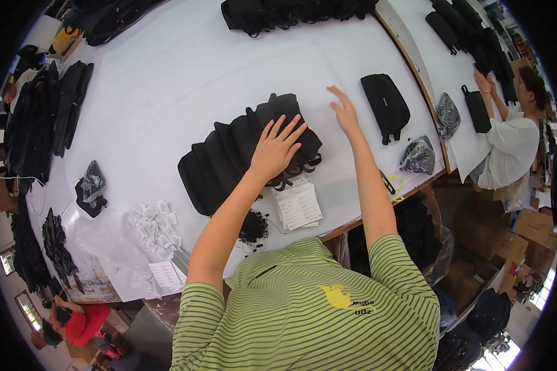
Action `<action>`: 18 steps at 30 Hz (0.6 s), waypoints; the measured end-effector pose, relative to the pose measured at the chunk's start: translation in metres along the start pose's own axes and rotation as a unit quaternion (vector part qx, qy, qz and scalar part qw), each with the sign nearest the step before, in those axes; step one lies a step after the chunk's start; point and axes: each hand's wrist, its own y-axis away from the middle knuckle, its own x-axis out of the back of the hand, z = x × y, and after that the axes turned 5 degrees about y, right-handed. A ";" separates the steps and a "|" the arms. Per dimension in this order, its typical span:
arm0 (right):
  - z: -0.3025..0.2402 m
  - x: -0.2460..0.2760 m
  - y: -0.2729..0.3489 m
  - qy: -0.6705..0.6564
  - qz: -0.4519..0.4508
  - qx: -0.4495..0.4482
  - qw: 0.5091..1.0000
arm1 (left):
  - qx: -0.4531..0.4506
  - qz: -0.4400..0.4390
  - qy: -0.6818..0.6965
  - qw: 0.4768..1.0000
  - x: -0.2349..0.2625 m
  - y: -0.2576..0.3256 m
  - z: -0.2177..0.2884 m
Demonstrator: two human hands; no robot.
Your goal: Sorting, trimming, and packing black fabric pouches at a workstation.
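Note:
A row of overlapping black fabric pouches point(220, 151) lies on the white table in front of me, with small strap loops along the near right side. My left hand point(277, 145) rests on the right part of this row, palm down and fingers spread. To the right of the row, my right hand point(345, 114) is held with fingers apart and nothing in it. A single black pouch point(385, 105) lies flat farther right. Close to the row's near edge sits a stack of white printed cards point(298, 204), beside a tangle of thin black cords point(252, 227).
Small white tags point(156, 229) are heaped at the near left. Plastic bags of black items point(418, 154) lie near the right edge. More black pouches point(297, 13) line the far side. A co-worker in white point(513, 148) handles pouches at right; another person in red point(86, 324) is at left.

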 end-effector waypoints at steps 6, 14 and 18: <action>-0.044 0.025 -0.043 -0.128 -0.312 -0.243 0.910 | 0.003 0.012 -0.018 1.000 0.002 0.007 -0.005; -0.023 -0.014 -0.054 -0.134 -0.075 -0.029 0.988 | 0.008 0.001 -0.014 1.000 0.000 0.005 -0.004; -0.033 0.005 -0.074 -0.186 -0.185 -0.179 0.948 | 0.008 0.003 -0.017 1.000 0.001 0.007 -0.003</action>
